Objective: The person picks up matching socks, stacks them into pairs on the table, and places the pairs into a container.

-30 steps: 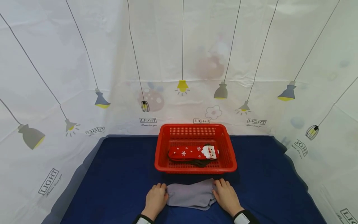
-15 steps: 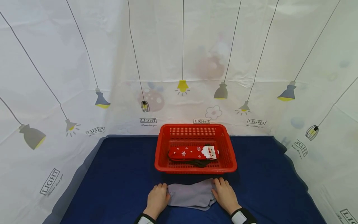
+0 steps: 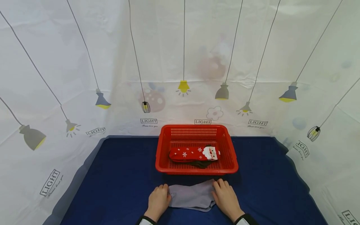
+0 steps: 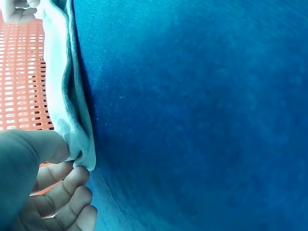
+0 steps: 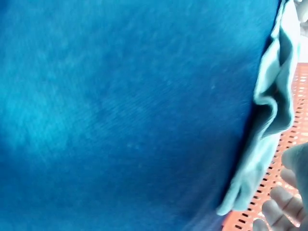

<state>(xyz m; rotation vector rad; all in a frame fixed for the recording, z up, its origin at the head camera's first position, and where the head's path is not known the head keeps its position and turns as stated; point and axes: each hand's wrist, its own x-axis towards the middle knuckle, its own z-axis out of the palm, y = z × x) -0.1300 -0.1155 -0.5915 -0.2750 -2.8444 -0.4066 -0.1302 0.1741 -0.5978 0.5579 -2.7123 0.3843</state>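
Note:
A grey sock (image 3: 192,197), lying flat in layers, stretches between both hands on the dark blue cloth. My left hand (image 3: 158,200) pinches its left end; in the left wrist view the thumb and forefinger close on the layered tip. At the right end, my right hand (image 3: 225,197) lies over the sock's edge in the head view. The right wrist view shows that hand's thumb and fingers (image 5: 284,202) parted and relaxed beside the wrinkled fabric, with no pinch visible. Just beyond the sock stands a red plastic basket (image 3: 197,171).
Inside the basket lies a red Santa sock (image 3: 191,153) on top of dark fabric (image 3: 201,163). The dark blue cloth (image 3: 121,175) covers the table. White sheeting (image 3: 174,47) printed with hanging lamps encloses the back and both sides.
My left hand has shifted slightly right. My right hand has edged a little left over the sock's right end. The sock and basket stay nearly where they were.

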